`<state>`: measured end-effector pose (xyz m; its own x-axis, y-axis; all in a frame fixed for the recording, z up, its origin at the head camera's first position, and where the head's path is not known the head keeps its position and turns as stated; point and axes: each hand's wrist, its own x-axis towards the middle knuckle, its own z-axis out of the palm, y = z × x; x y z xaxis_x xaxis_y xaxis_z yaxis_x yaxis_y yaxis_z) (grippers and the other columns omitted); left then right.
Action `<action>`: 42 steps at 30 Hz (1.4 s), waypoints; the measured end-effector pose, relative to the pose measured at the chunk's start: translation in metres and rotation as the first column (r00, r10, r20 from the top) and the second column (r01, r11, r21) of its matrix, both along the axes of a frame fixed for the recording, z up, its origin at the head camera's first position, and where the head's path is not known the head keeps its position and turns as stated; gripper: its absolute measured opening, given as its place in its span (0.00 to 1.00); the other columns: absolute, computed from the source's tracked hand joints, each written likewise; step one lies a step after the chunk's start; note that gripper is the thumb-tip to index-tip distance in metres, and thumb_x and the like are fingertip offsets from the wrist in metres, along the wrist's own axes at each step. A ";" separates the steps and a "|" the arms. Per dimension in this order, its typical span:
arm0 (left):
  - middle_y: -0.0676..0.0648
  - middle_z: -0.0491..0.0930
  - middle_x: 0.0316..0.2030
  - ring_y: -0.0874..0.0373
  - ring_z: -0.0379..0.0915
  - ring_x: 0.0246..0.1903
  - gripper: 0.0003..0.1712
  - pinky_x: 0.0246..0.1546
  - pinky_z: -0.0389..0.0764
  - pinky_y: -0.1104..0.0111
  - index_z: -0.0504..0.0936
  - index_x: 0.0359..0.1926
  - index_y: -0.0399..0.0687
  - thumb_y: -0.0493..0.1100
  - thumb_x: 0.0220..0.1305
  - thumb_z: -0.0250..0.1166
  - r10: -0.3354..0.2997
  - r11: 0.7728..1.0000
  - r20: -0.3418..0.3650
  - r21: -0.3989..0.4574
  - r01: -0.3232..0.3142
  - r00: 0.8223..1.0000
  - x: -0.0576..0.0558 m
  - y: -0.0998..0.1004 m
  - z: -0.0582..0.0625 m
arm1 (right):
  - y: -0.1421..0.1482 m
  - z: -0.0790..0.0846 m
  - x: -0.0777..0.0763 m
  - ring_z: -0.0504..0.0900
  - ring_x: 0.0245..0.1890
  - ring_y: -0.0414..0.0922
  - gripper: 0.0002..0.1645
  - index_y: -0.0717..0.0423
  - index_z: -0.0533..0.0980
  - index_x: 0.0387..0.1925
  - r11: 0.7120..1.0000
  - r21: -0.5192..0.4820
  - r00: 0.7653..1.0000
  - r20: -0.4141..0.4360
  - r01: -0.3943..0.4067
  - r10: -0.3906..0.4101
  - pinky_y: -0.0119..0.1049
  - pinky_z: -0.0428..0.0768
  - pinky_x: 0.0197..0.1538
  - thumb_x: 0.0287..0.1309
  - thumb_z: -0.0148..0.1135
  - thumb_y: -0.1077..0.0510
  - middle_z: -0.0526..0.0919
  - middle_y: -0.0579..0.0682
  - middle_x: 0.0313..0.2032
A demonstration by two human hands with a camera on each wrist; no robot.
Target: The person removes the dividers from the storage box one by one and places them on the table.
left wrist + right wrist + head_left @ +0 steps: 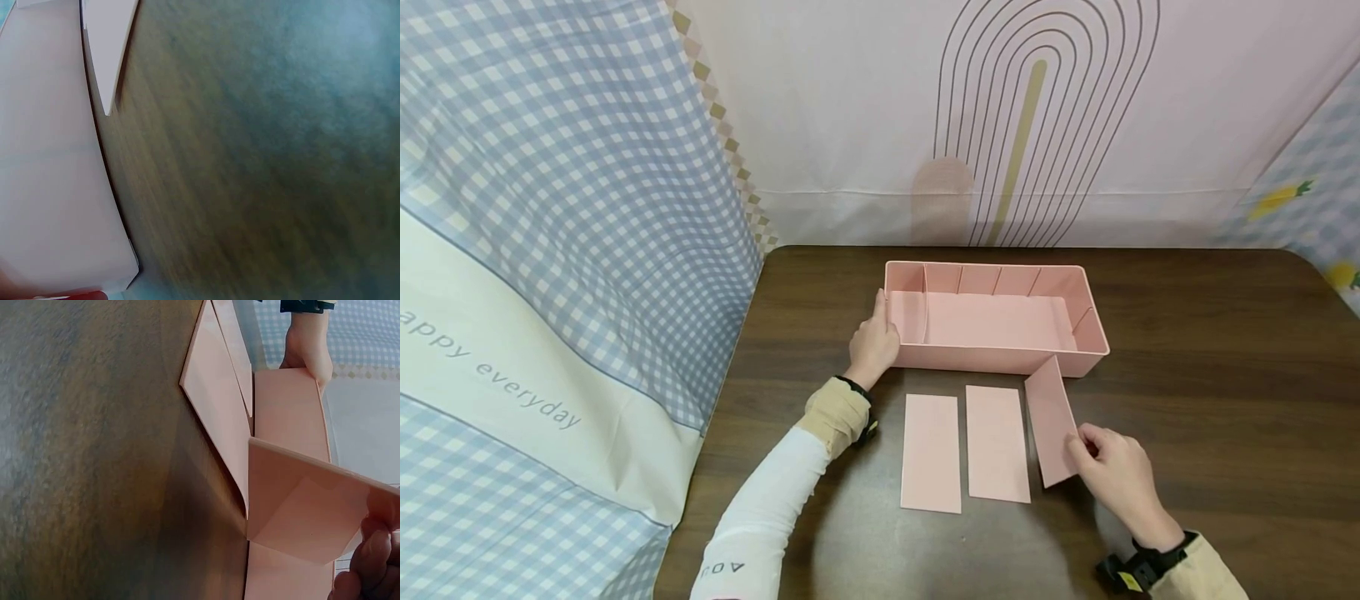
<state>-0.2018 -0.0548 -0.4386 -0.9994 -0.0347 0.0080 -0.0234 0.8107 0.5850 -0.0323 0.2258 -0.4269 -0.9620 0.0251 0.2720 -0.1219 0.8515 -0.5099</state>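
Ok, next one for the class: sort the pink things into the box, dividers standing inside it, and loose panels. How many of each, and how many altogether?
Pink box: 1
Divider standing inside it: 1
Loose panels: 3 (two flat on the table, one held by the right hand)
Total: 5

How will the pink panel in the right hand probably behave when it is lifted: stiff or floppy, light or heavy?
Probably stiff: the panel looks straight although the right hand pinches it by one side. Likely light, as it looks thin for its area. It may tip if released upright, because its edge is narrow.
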 end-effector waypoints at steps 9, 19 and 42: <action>0.46 0.69 0.13 0.55 0.62 0.13 0.33 0.11 0.59 0.67 0.48 0.68 0.49 0.40 0.61 0.42 -0.003 1.000 -0.009 0.008 0.003 1.000 0.001 0.000 0.000 | 0.001 0.000 -0.001 0.53 0.11 0.33 0.21 0.50 0.58 0.06 1.000 0.030 0.998 0.062 -0.009 0.007 0.28 0.51 0.17 0.48 0.53 0.61 0.55 0.40 0.09; 0.44 0.72 0.16 0.54 0.65 0.14 0.33 0.12 0.61 0.66 0.48 0.68 0.50 0.40 0.61 0.42 0.002 1.000 -0.012 0.004 -0.002 1.000 0.000 0.001 0.000 | 0.002 -0.004 -0.001 0.54 0.10 0.35 0.21 0.50 0.58 0.06 0.999 0.053 0.991 0.137 -0.006 -0.002 0.28 0.51 0.17 0.49 0.51 0.61 0.55 0.40 0.08; 0.40 0.77 0.22 0.51 0.69 0.17 0.33 0.14 0.63 0.64 0.49 0.68 0.51 0.39 0.60 0.42 0.016 1.000 -0.019 -0.012 -0.016 1.000 0.000 0.001 -0.001 | 0.015 0.004 -0.005 0.56 0.12 0.39 0.20 0.53 0.59 0.07 0.997 0.077 0.880 0.473 -0.004 -0.033 0.30 0.52 0.17 0.51 0.46 0.56 0.57 0.42 0.09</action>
